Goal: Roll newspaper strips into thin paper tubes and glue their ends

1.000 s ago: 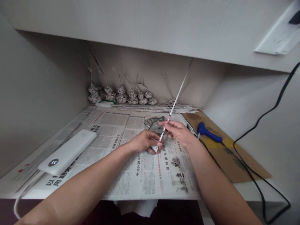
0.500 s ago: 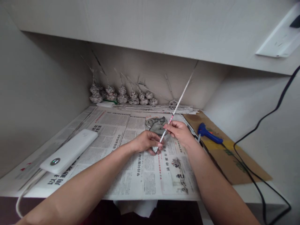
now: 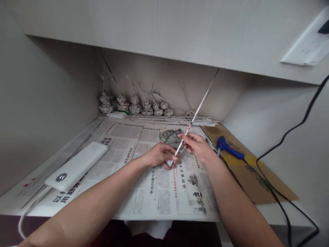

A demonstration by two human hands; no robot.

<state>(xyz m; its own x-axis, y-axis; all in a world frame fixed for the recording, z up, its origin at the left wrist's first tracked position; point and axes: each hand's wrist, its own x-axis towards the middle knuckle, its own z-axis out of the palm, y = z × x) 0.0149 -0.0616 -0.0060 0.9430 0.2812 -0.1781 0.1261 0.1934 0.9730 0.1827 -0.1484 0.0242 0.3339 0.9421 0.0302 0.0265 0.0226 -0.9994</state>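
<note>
A long, thin rolled-paper stick (image 3: 201,103) slants up and away to the right, white with a pink patch. My left hand (image 3: 161,155) pinches its lower end, where a small paper piece (image 3: 169,164) shows partly between the fingers; its shape is mostly hidden. Higher up, the fingers of my right hand (image 3: 196,144) are closed on the same stick. Just behind both hands, a crumpled grey cloth or glove (image 3: 171,138) lies on the newspaper (image 3: 138,185).
Woven paper gourds (image 3: 135,104) line the back wall, with a bundle of paper sticks (image 3: 167,120) before them. A white power bank (image 3: 77,164) lies left. To the right, a blue glue gun (image 3: 230,148) rests on cardboard (image 3: 262,175), near a black cable (image 3: 280,137). A shelf panel (image 3: 164,34) overhangs.
The fingers of my right hand have shifted slightly on the stick, the index finger now lying across it. My left hand stays in place, and the stick keeps nearly the same slant.
</note>
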